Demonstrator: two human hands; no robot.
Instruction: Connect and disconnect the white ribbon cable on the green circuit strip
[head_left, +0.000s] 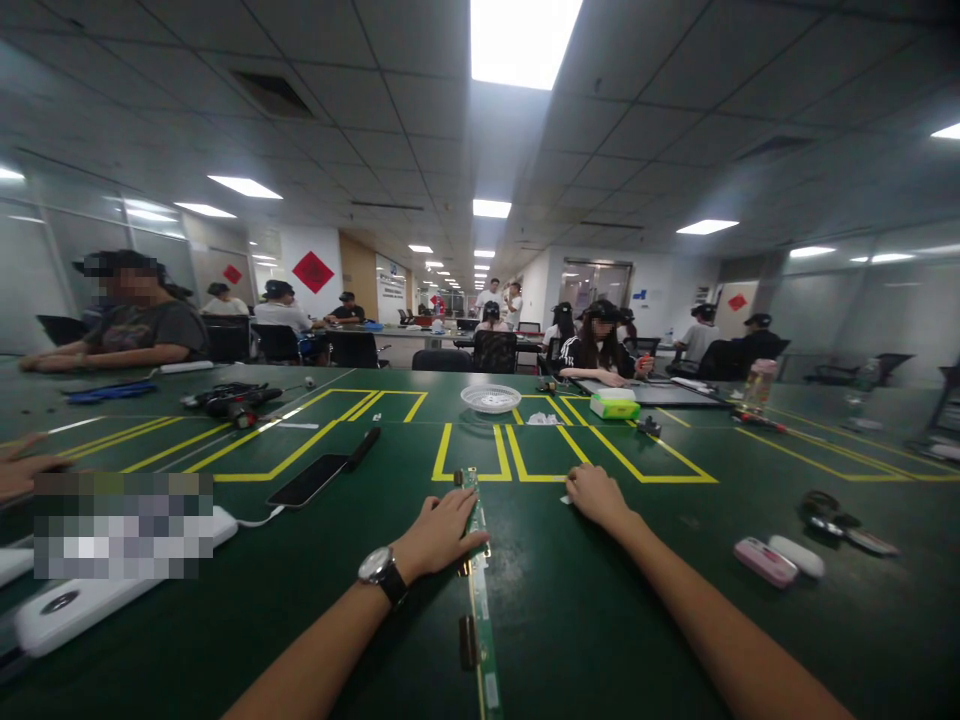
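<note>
A long, narrow green circuit board [487, 640] lies lengthwise in front of me on the dark green table, with several brown flex tabs [468, 642] along its left edge. My left hand [442, 530], wearing a watch [379, 570] on the wrist, rests across the board's upper part. Its fingers lie over the left side, and the thumb reaches to the right edge, holding the strip against the table. To the right, my right hand [598, 494] is on the tabletop with curled fingers. A small white scrap [566, 500] shows by its fingertips; what they pinch is hidden.
Yellow tape lines [480, 478] mark the table. Beyond sit a white basket [490, 400], crumpled white bits [544, 419] and a green pack [615, 405]. A phone [311, 482] and power bank [112, 590] lie left; a pink case [765, 562] lies right. Another person's hand [26, 465] is far left.
</note>
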